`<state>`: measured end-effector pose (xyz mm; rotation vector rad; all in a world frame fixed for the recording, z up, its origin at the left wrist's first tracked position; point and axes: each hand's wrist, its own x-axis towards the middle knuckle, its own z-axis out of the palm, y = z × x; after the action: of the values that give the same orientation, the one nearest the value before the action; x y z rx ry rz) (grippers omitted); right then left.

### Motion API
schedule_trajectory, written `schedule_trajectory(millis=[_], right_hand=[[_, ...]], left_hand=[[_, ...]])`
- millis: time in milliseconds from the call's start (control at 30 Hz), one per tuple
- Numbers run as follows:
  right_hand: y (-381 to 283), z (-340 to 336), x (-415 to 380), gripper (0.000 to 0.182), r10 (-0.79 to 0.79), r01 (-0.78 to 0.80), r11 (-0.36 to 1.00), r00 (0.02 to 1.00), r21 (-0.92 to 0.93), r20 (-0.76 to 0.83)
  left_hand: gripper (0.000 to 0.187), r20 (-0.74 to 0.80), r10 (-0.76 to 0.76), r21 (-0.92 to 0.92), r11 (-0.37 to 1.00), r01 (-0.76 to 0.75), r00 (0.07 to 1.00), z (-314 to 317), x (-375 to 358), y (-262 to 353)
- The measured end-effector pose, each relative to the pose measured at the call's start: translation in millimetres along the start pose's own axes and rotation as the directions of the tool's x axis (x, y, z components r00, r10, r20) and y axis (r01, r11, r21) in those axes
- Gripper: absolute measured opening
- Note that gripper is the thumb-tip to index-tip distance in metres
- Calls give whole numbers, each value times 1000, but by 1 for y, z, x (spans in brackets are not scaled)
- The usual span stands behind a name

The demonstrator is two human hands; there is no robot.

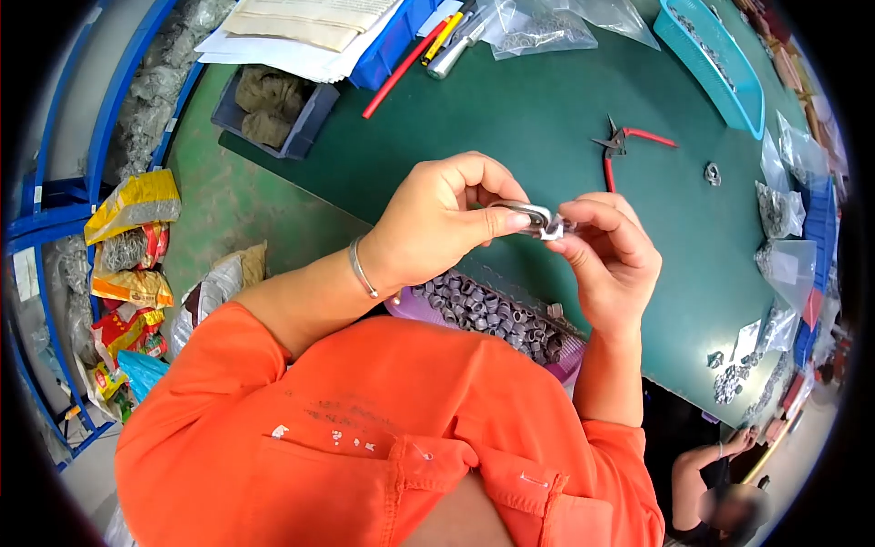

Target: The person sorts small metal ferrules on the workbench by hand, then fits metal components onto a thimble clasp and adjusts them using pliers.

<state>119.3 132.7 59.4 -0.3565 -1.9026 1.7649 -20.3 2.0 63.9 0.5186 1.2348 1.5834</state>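
Above the table's near edge, my left hand [447,214] pinches a shiny bent metal loop [540,216] between thumb and fingers. My right hand [615,255] closes thumb and fingertips on the loop's right end, where a small bright part shows. The fingers hide much of the piece, so its exact kind cannot be made out. Below the hands, against my orange clothing, stands a purple basket [570,360] full of small grey metal rings [488,308]. Red-handled snips [617,144] lie open on the green table [437,137], beyond my right hand.
A teal basket [729,87] stands at the far right. A red stick [401,77] lies near papers [292,41] and a grey bin [305,118] with cloth. Plastic bags and small metal parts [729,383] line the right edge. Another person [697,483] sits at lower right.
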Motion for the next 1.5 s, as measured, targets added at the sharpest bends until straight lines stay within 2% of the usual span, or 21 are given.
schedule_trajectory(millis=[67,200,267,300,367,533,600,733,800,867,967,1000,1067,1100,1167,1200,1300,1400,1433,1467,1500], right_hand=[[-2,1,-1,25,-195,152,913,978,-378,-76],[-3,8,-2,22,-363,278,826,928,-491,-85],[-4,5,-2,20,-330,258,853,940,-454,-85],[-6,4,0,18,-301,250,876,952,-413,-62],[-8,2,1,14,-251,215,915,966,-342,-63],[-13,6,2,17,-73,67,929,997,-364,-2],[-12,9,1,17,170,-188,959,980,-211,-102],[-7,10,1,15,34,-42,959,999,-281,-35],[-3,9,-2,13,71,-79,994,991,-70,-117],[-4,8,-5,11,104,-111,993,985,-47,-139],[-7,10,-8,9,177,-174,984,970,30,-168],[-6,10,-8,9,173,-170,985,970,30,-170],[-3,9,-9,9,77,-90,992,986,-84,-146],[-1,8,-10,9,79,-92,992,986,-84,-146],[1,7,-11,9,-34,5,967,993,-257,-109],[0,7,-11,9,-41,11,966,993,-260,-111],[-4,10,-11,10,190,-187,982,968,36,-164],[1,-1,-6,12,147,-143,989,983,46,-114],[1,-10,-4,18,153,-153,988,988,0,-3],[2,-18,2,18,141,-141,990,990,-7,-5],[5,-26,12,24,33,-51,948,998,-315,-60]], left_hand=[[12,-1,94,186,978,-92,996,2,-2,3],[15,57,38,52,998,-41,998,3,-2,2],[17,101,205,71,975,-213,974,1,-1,-2],[17,101,209,72,974,-217,973,0,0,-1],[20,206,385,380,816,-436,900,-3,0,1],[21,214,389,455,772,-444,896,5,-4,2],[22,177,385,432,797,-422,906,7,-6,0],[25,197,428,530,710,-463,882,2,-4,1],[21,290,536,616,530,-584,793,-3,-1,2],[16,231,535,642,544,-540,813,-2,-3,3],[17,173,444,477,743,-469,879,-6,-2,0],[17,176,446,478,741,-472,878,-4,-2,-1],[18,12,204,265,943,-200,979,2,-3,0],[18,11,202,264,944,-198,979,1,-3,-1],[19,65,21,314,949,-40,998,-2,0,-1],[19,69,26,316,948,-47,997,-3,1,-2],[17,150,213,398,881,-257,965,-4,5,-11],[15,215,345,443,799,-406,914,-4,9,-10],[11,222,369,494,755,-431,902,-6,12,-7],[11,229,379,492,750,-443,896,-6,17,-4],[10,177,414,516,733,-442,893,-6,23,-1]])
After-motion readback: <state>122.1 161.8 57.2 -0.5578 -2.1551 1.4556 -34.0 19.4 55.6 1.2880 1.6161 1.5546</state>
